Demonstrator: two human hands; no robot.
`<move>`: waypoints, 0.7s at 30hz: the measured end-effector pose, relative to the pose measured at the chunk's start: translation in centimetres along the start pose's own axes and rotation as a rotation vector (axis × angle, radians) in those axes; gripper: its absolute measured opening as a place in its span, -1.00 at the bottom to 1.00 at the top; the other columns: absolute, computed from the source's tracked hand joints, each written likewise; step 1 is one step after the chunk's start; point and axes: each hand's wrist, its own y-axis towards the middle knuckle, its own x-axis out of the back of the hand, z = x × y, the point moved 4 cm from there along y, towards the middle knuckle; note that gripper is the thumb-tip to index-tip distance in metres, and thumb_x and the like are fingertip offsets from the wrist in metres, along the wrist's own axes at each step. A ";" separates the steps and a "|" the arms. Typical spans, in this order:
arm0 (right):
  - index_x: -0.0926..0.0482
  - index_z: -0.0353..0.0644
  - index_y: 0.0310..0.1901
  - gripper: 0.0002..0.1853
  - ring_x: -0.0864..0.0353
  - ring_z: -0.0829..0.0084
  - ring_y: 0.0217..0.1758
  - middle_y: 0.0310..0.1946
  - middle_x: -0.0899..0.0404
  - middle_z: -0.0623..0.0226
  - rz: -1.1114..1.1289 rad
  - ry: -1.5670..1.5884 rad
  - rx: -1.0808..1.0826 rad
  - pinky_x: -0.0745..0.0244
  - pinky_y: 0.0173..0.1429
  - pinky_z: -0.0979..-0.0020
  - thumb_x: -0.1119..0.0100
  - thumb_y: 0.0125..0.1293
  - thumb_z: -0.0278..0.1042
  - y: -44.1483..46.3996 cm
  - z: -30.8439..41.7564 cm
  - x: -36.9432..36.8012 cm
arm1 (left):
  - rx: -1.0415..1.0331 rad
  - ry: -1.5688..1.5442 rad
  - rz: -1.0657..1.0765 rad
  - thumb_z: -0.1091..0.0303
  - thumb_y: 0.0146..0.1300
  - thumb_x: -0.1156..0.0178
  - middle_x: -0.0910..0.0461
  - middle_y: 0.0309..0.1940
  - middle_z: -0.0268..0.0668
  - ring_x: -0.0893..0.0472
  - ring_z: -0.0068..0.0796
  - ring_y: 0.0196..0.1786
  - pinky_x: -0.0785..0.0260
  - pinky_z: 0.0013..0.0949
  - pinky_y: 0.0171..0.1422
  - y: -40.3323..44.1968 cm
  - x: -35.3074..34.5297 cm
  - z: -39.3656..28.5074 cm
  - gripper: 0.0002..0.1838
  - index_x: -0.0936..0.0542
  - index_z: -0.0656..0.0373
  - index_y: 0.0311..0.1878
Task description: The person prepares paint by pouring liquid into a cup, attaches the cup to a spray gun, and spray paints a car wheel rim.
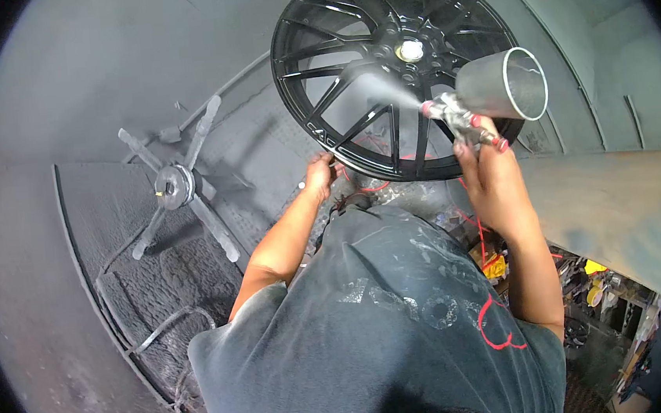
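Note:
A glossy black multi-spoke wheel rim [395,110] fills the upper middle of the head view, with a pale centre hub. My right hand [493,180] is wrapped round a metal spray gun [456,117] with red fittings and a big grey cup [497,86] on it. A white mist fans out from its nozzle leftward across the spokes. My left hand [320,176] is at the rim's lower left edge, fingers curled in. Whether it grips the rim or something small beneath it is hidden.
A grey four-armed stand [176,187] is at the left, beside a coated panel and a cable [169,323]. A red hose [481,233] runs below my right hand. Cluttered tools and yellow items [596,289] lie at the lower right, under a tan board [621,205].

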 end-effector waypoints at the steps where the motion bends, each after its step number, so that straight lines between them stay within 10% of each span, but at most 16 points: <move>1: -0.45 -0.44 0.07 -0.71 -0.51 -0.20 -0.01 0.06 -0.47 -0.16 0.029 0.007 0.001 -0.44 0.04 0.08 -0.02 0.33 -0.57 -0.3 0.6 -0.2 | 0.021 -0.020 -0.010 0.27 0.42 0.02 -0.55 -0.22 -0.36 -0.58 -0.44 -0.22 -0.49 -0.35 -0.11 0.0 -0.2 0.7 -0.82 -0.48 0.14 -0.09; 9: -0.41 -0.37 0.14 -0.64 -0.57 -0.16 -0.09 0.00 -0.53 -0.07 0.326 0.129 -0.039 -0.49 -0.06 0.12 -0.11 0.32 -0.52 -2.5 2.8 -0.8 | 0.119 -0.132 -0.005 0.25 0.45 0.05 -0.58 -0.23 -0.40 -0.58 -0.53 -0.26 -0.44 -0.43 -0.22 -1.4 -2.8 5.3 -0.82 -0.49 0.07 -0.05; 21: -0.42 -0.36 0.11 -0.66 -0.57 -0.16 -0.01 0.08 -0.48 -0.11 -0.024 -0.025 -0.074 -0.50 0.02 0.08 -0.08 0.30 -0.60 -2.8 0.3 -0.1 | 0.349 -0.080 0.175 0.24 0.43 -0.01 -0.59 -0.14 -0.29 -0.64 -0.38 -0.17 -0.61 -0.32 -0.13 -3.7 -3.6 3.2 -0.75 -0.49 0.15 0.04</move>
